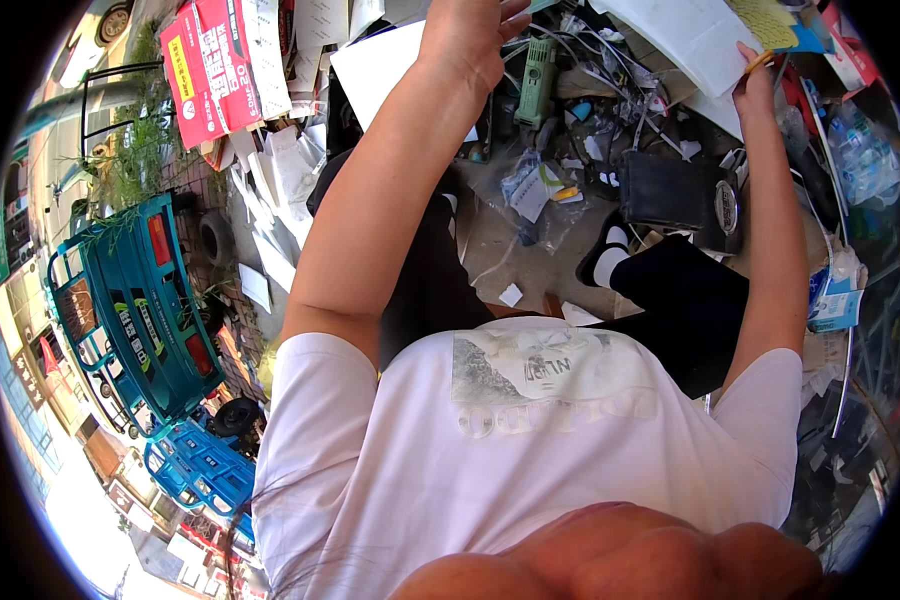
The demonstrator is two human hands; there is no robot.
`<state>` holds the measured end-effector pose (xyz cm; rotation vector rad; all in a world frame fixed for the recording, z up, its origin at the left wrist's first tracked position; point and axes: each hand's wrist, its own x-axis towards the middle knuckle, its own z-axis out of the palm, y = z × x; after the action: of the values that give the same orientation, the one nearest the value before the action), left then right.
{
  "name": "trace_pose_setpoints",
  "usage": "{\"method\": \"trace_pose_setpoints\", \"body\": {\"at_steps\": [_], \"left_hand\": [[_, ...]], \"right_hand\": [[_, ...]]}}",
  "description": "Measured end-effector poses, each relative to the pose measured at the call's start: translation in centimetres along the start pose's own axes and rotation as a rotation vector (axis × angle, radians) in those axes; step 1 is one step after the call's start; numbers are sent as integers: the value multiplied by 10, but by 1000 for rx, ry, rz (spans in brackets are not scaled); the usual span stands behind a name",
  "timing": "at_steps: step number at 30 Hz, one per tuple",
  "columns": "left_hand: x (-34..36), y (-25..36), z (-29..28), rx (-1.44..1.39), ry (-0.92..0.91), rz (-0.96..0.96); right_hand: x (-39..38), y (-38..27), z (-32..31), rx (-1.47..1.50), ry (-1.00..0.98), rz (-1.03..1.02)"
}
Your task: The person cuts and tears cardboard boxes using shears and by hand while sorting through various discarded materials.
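Note:
My left hand (470, 45) reaches to the top edge of the view, which cuts it off. Its visible fingers are stretched out and slightly apart, and nothing shows in them. A white sheet (385, 75) lies behind that forearm. At the upper right, my right hand (757, 88) is closed around a thin orange-yellow piece (760, 62), whose kind I cannot make out. Its fingers are against the edge of a large white panel (690, 45). Between my arms stands a green plastic device (537, 82), beside tangled cables (610, 70) and a clear plastic bag (530, 200).
A black box-shaped device (663, 190) lies near my shoe (602, 250). Cardboard and paper, with a red printed box (215, 75), are piled at the left. Plastic bottles (860, 150) lie at the far right. A teal cargo tricycle (140, 310) stands outside on the left.

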<state>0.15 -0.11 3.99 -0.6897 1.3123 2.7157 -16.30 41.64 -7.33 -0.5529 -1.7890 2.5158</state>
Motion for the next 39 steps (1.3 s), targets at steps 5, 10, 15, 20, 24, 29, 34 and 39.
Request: {"method": "trace_pose_setpoints", "body": {"at_steps": [5, 10, 15, 20, 24, 29, 34, 39], "left_hand": [[-44, -18, 47, 210, 2, -88], [-56, -28, 73, -178, 82, 413], [-54, 41, 27, 129, 370, 868], [-143, 103, -140, 861, 489, 1458], [-191, 61, -316, 727, 928, 1040], [-270, -13, -475, 1136, 1430, 443], [-300, -30, -512, 1368, 1634, 193], [-273, -39, -522, 1321, 1392, 64]], "right_hand": [[-125, -48, 121, 46, 30, 2], [-164, -41, 129, 10, -293, 58], [-185, -45, 123, 66, -444, 198], [-195, -30, 65, -91, -342, 245], [-190, -12, 49, -58, -368, 311], [-196, -6, 64, -166, -269, 268], [-197, -2, 72, -292, -247, 206], [-196, -2, 74, -395, -233, 105]]}}
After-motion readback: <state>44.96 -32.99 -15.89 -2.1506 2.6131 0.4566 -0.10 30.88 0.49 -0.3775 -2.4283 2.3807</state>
